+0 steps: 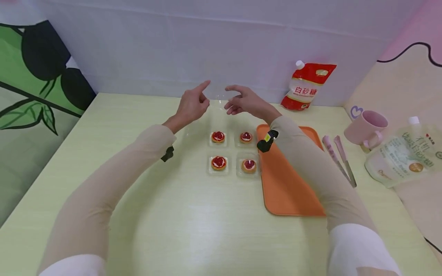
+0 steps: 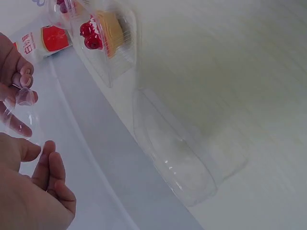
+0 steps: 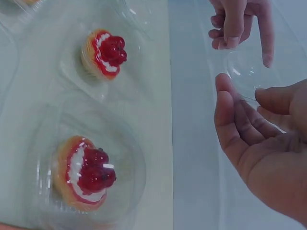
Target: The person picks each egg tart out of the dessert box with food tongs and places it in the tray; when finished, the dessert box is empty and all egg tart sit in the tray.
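Over the table's back edge, both hands hold a small clear plastic lid [image 1: 219, 102] between them. My left hand [image 1: 191, 103] grips its near side, the index finger stretched forward and the other fingers curled. Opposite, the right hand [image 1: 250, 101] has its thumb and fingertips at the lid's rim, seen in the right wrist view. Below the hands are several red-topped tarts in clear boxes; one tart [image 1: 218, 137] sits at the back left of the group, another [image 1: 249, 166] at the front right. A separate clear plastic piece [image 2: 177, 153] lies on the table in the left wrist view.
An orange tray [image 1: 286, 184] lies under the right forearm. Right of it are two pink-handled utensils [image 1: 340, 157], a pink mug [image 1: 366, 126] and a pale pouch [image 1: 397, 161]. A red-and-white sugar bag [image 1: 307, 86] stands at the back against the pale backdrop [image 1: 165, 46].
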Tool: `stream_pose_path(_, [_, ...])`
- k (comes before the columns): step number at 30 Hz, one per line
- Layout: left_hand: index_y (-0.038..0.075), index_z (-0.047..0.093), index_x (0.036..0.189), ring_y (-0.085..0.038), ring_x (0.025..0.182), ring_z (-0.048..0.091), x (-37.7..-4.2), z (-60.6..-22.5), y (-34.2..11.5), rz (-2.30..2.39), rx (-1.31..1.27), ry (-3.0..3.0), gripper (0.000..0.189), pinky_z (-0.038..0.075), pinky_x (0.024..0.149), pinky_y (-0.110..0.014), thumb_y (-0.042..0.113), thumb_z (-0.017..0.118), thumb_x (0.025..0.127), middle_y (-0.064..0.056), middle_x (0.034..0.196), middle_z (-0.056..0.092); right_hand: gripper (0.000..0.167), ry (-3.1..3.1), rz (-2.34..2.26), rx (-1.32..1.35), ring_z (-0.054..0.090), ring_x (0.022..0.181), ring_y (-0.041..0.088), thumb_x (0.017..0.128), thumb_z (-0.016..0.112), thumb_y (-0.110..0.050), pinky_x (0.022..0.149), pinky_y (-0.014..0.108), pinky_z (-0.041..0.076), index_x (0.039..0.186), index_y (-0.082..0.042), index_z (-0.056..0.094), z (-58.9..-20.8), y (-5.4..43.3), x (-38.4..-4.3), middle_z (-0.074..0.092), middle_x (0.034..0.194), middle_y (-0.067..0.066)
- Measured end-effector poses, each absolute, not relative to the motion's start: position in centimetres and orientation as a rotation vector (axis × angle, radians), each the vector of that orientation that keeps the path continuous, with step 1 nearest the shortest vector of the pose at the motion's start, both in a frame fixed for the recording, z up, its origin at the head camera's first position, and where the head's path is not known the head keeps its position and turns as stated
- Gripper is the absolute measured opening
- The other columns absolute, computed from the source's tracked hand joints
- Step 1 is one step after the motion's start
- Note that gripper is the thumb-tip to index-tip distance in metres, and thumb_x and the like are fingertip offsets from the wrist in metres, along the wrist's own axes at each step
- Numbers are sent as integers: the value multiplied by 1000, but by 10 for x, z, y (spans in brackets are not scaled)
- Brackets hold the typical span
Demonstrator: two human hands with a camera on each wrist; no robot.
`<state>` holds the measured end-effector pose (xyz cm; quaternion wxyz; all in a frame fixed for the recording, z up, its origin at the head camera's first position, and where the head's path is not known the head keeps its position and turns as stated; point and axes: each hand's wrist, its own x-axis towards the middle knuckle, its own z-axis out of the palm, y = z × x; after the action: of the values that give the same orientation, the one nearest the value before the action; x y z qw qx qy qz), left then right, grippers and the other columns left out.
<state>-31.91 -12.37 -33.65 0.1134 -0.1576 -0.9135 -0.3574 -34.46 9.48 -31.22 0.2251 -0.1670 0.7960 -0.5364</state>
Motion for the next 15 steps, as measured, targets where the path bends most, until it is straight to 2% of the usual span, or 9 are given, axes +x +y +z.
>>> stream_pose_path(4, [11, 41, 153, -27, 77, 65, -327, -335, -125, -1069, -391, -2746, 61, 46, 73, -35, 6, 54, 94, -20, 92, 73, 56, 2274, -1522, -412, 70, 75, 20, 103, 52, -10, 74, 27, 58, 155, -15, 31, -319, 90, -355, 68, 104, 21])
stream_pose_path(8, [10, 42, 152, -23, 79, 64, -331, -334, -128, -1107, -317, -2836, 61, 44, 67, -29, 9, 56, 93, -20, 100, 74, 57, 2288, -1600, -357, 67, 65, 15, 100, 57, -7, 65, 24, 56, 152, -14, 35, -329, 84, -366, 68, 90, 17])
stream_pose_path(11, [9, 40, 153, -25, 83, 66, -333, -334, -131, -1128, -279, -2899, 62, 44, 66, -29, 11, 57, 94, -19, 105, 73, 58, 2277, -1621, -346, 66, 64, 13, 98, 58, -2, 65, 24, 56, 151, -12, 38, -335, 79, -371, 68, 85, 13])
stream_pose_path(15, [7, 40, 153, -29, 92, 69, -338, -337, -135, -1117, -275, -2947, 61, 47, 73, -33, 12, 58, 94, -20, 108, 73, 59, 2287, -1585, -326, 66, 65, 10, 97, 60, -1, 78, 33, 59, 151, -11, 40, -340, 75, -376, 70, 95, 19])
